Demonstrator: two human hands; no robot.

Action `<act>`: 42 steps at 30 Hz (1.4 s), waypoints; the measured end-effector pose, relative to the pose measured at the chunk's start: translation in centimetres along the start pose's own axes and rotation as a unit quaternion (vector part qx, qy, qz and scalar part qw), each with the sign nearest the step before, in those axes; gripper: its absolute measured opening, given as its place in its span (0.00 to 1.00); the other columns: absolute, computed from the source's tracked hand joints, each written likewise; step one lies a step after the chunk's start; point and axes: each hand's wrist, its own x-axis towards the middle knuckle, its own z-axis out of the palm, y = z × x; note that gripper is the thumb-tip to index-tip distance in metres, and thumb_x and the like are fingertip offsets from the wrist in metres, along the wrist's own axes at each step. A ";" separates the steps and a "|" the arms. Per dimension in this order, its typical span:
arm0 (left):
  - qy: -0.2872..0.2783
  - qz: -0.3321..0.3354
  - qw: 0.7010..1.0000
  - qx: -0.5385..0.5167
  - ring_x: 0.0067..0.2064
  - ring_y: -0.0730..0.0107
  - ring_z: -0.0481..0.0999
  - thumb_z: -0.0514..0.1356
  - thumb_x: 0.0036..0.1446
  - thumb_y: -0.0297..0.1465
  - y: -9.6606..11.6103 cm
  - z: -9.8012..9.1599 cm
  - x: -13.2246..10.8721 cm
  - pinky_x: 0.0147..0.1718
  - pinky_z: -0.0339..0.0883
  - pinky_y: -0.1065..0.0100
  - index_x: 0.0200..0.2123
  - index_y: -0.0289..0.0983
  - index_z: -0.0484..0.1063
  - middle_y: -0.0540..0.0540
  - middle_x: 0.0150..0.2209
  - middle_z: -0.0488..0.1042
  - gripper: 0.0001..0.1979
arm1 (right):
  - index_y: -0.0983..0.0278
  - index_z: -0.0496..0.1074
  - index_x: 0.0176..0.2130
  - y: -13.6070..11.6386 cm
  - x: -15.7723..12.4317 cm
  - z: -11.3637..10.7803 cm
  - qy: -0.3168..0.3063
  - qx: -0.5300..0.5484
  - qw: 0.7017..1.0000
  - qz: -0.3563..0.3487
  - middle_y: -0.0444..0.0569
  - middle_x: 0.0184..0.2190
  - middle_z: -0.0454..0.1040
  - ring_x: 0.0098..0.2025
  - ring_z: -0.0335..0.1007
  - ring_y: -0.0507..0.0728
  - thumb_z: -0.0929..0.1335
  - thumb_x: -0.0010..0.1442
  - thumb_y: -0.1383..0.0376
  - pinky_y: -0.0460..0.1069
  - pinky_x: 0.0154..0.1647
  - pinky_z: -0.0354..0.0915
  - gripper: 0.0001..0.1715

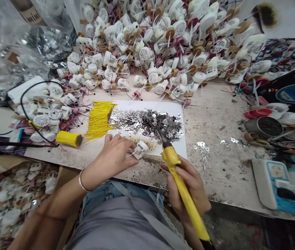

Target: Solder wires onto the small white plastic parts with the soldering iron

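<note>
My left hand (113,158) is closed, its fingertips pinching a small white plastic part (140,148) against the white sheet (174,110) at the table's front edge. My right hand (189,185) grips a yellow-handled soldering iron (182,187). The iron's dark tip points up into a pile of small silver metal pieces (147,121), just right of the white part. A loose bunch of yellow wires (99,119) lies left of the silver pile.
A large heap of white and brown plastic parts (163,41) fills the back of the wooden table (215,121). A yellow wire bundle (67,139) lies at left, a metal cup (264,126) and a white-and-blue power strip (272,184) at right. A box of parts (11,198) sits lower left.
</note>
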 end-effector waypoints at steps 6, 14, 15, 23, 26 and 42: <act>0.081 0.162 0.982 0.048 0.50 0.60 0.71 0.56 0.61 0.30 -1.7 1.4 -0.7 0.58 0.53 0.51 0.40 0.36 0.71 0.43 0.40 0.76 0.06 | 0.62 0.70 0.32 1.9 3.0 4.4 -0.009 0.007 0.997 -0.079 0.49 0.53 0.66 0.50 0.71 0.56 0.69 0.51 0.78 0.50 0.45 0.76 0.12; 0.138 0.092 0.975 -0.145 0.34 0.70 0.76 0.57 0.59 0.27 -2.8 1.9 0.5 0.35 0.68 0.70 0.33 0.36 0.76 0.46 0.32 0.78 0.07 | 0.63 0.70 0.36 2.5 2.7 5.3 -0.068 0.004 0.989 -0.135 0.50 0.55 0.62 0.53 0.68 0.57 0.68 0.53 0.79 0.49 0.44 0.76 0.13; 0.153 0.071 0.977 -0.131 0.36 0.68 0.76 0.57 0.58 0.27 -2.9 2.1 0.8 0.37 0.68 0.68 0.33 0.36 0.76 0.45 0.34 0.78 0.07 | 0.63 0.70 0.35 2.3 2.5 5.2 -0.070 0.012 0.989 -0.129 0.50 0.55 0.63 0.52 0.69 0.57 0.68 0.52 0.79 0.48 0.43 0.76 0.13; 0.081 0.067 0.994 -0.023 0.43 0.63 0.74 0.56 0.61 0.30 -2.9 2.6 1.3 0.45 0.62 0.60 0.35 0.38 0.77 0.44 0.40 0.78 0.09 | 0.63 0.70 0.47 1.5 1.6 2.7 -0.023 0.009 0.997 -0.074 0.52 0.48 0.73 0.47 0.73 0.58 0.69 0.51 0.77 0.52 0.43 0.76 0.24; 0.067 0.001 0.998 -0.018 0.38 0.63 0.75 0.56 0.60 0.29 -2.8 2.5 1.1 0.41 0.62 0.63 0.33 0.37 0.77 0.44 0.33 0.78 0.10 | 0.64 0.69 0.52 1.4 1.1 1.3 -0.070 -0.007 0.993 -0.090 0.55 0.51 0.72 0.50 0.73 0.60 0.67 0.53 0.76 0.54 0.45 0.75 0.27; 0.038 -0.118 0.992 0.019 0.36 0.62 0.75 0.53 0.59 0.29 -1.8 2.0 2.0 0.38 0.58 0.62 0.31 0.37 0.75 0.46 0.31 0.78 0.11 | 0.64 0.68 0.54 1.7 1.0 0.6 -0.133 0.025 0.987 -0.087 0.55 0.50 0.74 0.50 0.73 0.62 0.66 0.53 0.76 0.58 0.46 0.76 0.28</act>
